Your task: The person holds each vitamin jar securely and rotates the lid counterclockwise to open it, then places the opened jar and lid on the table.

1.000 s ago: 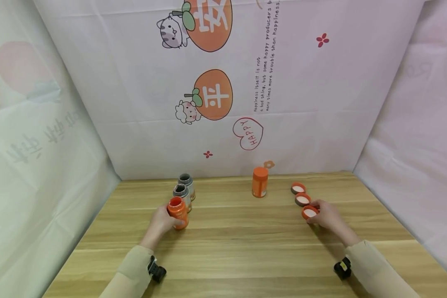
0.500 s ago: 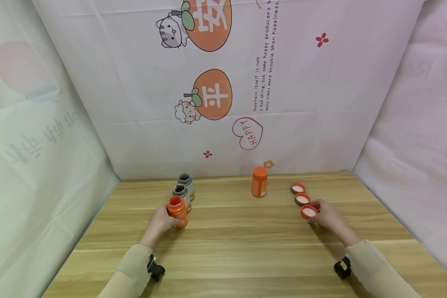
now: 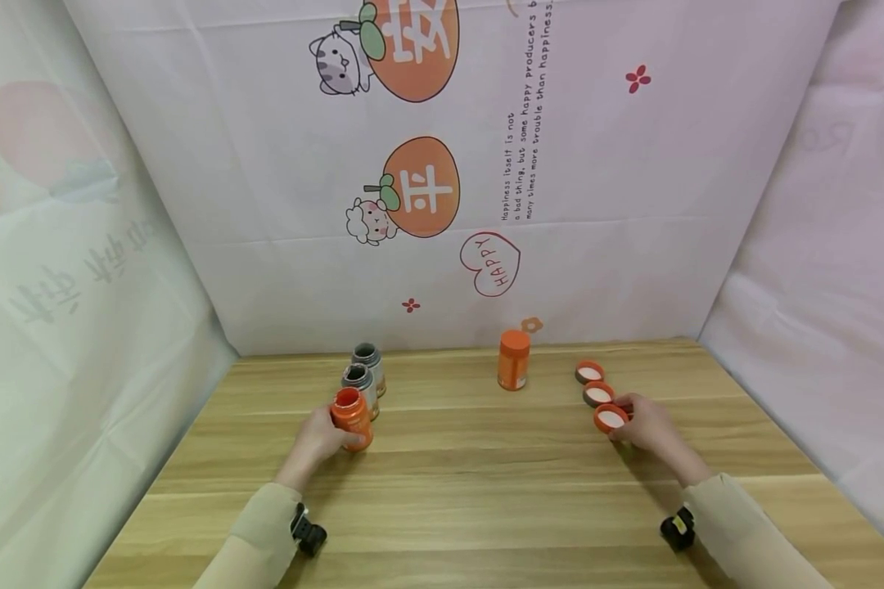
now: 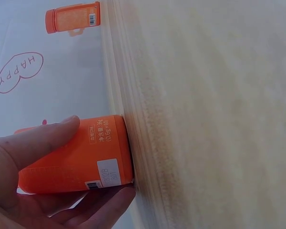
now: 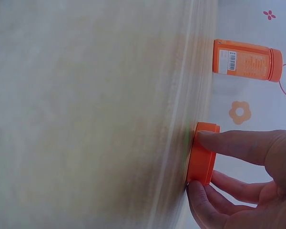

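Note:
My left hand (image 3: 321, 438) grips an uncapped orange bottle (image 3: 352, 421) standing upright on the table, thumb on one side and fingers round the other. Right behind that bottle stand two uncapped grey bottles (image 3: 361, 384) in a row. On the right, my right hand (image 3: 647, 427) pinches an orange lid (image 3: 610, 419) by its edge, its white inner face up. In the right wrist view the lid (image 5: 201, 155) sits between thumb and fingers at the tabletop. Two more upturned lids (image 3: 598, 396) lie behind it in a line.
A capped orange bottle (image 3: 514, 361) stands at the back middle of the wooden table (image 3: 471, 507). White printed cloth (image 3: 589, 164) hangs as a wall behind and at both sides.
The lid in my right hand has shifted very slightly left and back. My left hand and the bottle it holds look nearly unchanged.

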Tool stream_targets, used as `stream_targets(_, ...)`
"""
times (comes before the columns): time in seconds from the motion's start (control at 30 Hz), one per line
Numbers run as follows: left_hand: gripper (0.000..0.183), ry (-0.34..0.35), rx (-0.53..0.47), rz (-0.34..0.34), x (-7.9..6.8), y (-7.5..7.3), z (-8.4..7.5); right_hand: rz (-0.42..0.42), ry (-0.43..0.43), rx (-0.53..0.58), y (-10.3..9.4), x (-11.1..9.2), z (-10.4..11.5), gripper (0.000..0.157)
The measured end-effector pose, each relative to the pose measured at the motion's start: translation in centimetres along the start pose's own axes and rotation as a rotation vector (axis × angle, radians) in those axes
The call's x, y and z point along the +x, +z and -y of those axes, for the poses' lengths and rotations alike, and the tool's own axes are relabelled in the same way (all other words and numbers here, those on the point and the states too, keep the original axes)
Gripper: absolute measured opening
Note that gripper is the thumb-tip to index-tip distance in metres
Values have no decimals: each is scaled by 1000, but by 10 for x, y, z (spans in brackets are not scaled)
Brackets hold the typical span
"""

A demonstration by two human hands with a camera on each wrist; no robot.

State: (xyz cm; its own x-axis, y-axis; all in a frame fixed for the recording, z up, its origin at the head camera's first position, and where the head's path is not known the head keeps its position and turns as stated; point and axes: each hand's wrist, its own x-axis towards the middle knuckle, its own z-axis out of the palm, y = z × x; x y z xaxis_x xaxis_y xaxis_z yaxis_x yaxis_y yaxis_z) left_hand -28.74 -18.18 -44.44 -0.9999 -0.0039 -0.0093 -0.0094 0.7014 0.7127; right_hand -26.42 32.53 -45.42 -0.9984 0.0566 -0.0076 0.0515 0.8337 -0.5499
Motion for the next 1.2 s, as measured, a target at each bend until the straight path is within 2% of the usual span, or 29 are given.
stream_targets(0.47, 56, -18, -6, 4, -3, -1, -2, -2, -6, -3, 0, 0, -2, 61)
stream_targets(0.73, 58, 19, -34, 4, -11, -3, 0, 3, -31, 16, -2, -4, -5, 62)
stream_targets(0.9, 56, 27, -8, 2, -17, -6, 2, 4, -40, 16, -3, -7, -8, 63)
stream_targets(1.2, 42, 41, 62, 9, -22, -11, 5, 13, 11, -33, -7, -15, -8, 67)
